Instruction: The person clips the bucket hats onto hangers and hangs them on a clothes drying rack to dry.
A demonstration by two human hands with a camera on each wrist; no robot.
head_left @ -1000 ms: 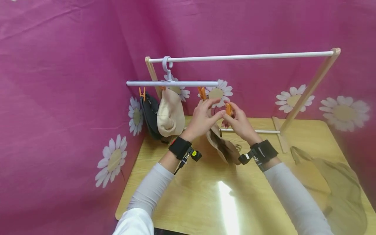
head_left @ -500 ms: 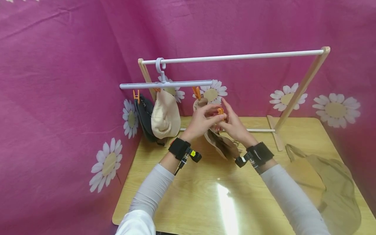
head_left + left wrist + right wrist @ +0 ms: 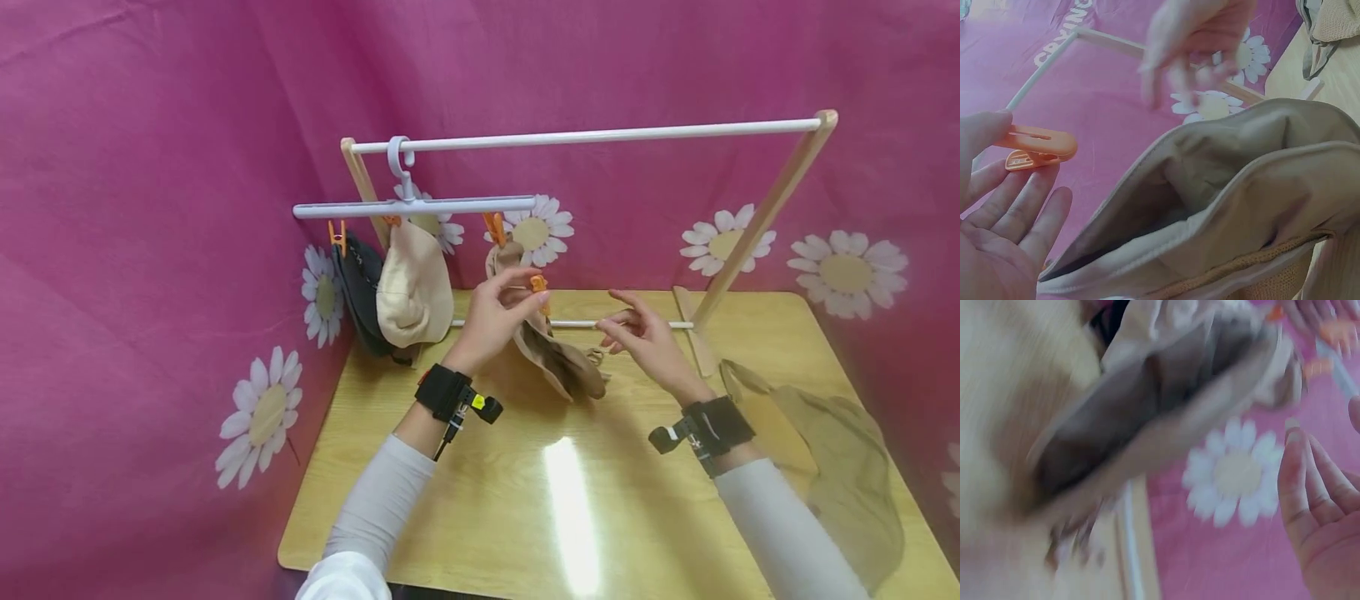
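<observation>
My left hand pinches an orange clothes peg between thumb and fingers. Just below and beside it, a tan hat hangs from the pale hanger by another orange peg. The hat's open underside faces the left wrist camera. To the right, apart from the hat, my right hand has loosely bent fingers and nothing in them. It is blurred in the left wrist view.
A cream cap and a dark cap hang pegged at the hanger's left. The hanger hooks on a rack's white bar. An olive cloth bag lies at the table's right.
My right hand has left the peg and moved right, away from the left hand. The left hand keeps the peg, which both hands were touching earlier.
</observation>
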